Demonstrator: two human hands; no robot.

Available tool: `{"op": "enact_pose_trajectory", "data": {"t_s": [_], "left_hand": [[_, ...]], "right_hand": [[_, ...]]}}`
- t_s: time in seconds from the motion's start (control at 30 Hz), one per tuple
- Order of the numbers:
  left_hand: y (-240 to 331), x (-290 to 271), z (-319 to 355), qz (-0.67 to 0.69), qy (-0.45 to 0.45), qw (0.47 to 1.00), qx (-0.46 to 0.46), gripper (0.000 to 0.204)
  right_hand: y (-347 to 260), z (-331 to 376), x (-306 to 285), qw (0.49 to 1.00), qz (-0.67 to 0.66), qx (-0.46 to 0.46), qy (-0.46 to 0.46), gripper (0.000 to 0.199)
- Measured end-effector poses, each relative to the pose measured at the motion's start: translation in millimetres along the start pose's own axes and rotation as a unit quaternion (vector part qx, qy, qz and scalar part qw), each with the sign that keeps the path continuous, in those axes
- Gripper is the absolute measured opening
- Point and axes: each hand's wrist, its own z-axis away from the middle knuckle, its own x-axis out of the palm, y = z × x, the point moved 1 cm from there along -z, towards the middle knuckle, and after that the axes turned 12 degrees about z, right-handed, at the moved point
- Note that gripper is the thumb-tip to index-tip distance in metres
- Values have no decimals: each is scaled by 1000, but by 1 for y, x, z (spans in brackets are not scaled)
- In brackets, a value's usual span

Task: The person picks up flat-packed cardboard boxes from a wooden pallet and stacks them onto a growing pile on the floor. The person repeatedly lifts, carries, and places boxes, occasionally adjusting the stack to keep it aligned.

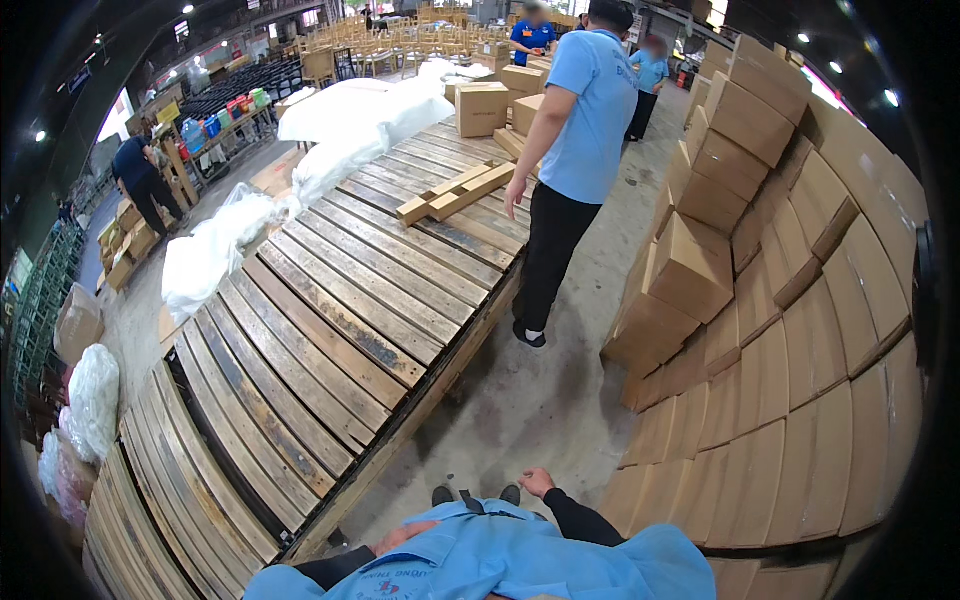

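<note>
My left hand is close against the front of my blue shirt, its fingers lying loosely and holding nothing I can see. Out past my right hip hangs my right hand, above the concrete floor, fingers loosely bent and apart, with nothing visible in it. Left of me stretches a long platform of worn wooden slats; neither hand touches it. Two long narrow cardboard boxes lie farther along it, beside a co-worker in a blue shirt who stands at its edge.
A high wall of stacked cartons rises on my right. More cartons and white plastic wrapping sit at the platform's far end and side. Another person in dark clothes bends at the left. Wooden chairs fill the background.
</note>
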Motion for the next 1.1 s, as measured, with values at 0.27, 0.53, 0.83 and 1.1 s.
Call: {"op": "enact_pose_trajectory", "data": {"t_s": [0.27, 0.53, 0.83, 1.1], "left_hand": [[15, 8, -13, 47, 27, 999, -3, 53], [19, 8, -23, -7, 41, 999, -28, 51], [41, 14, -39, 27, 22, 999, -37, 55], [30, 10, -46, 33, 19, 999, -21, 62]], "right_hand": [[13, 0, -3, 999, 27, -14, -10, 42], [32, -29, 5, 999, 32, -23, -4, 47], [34, -43, -6, 998, 45, -47, 24, 46], [19, -36, -27, 999, 7, -4, -52, 49]]}}
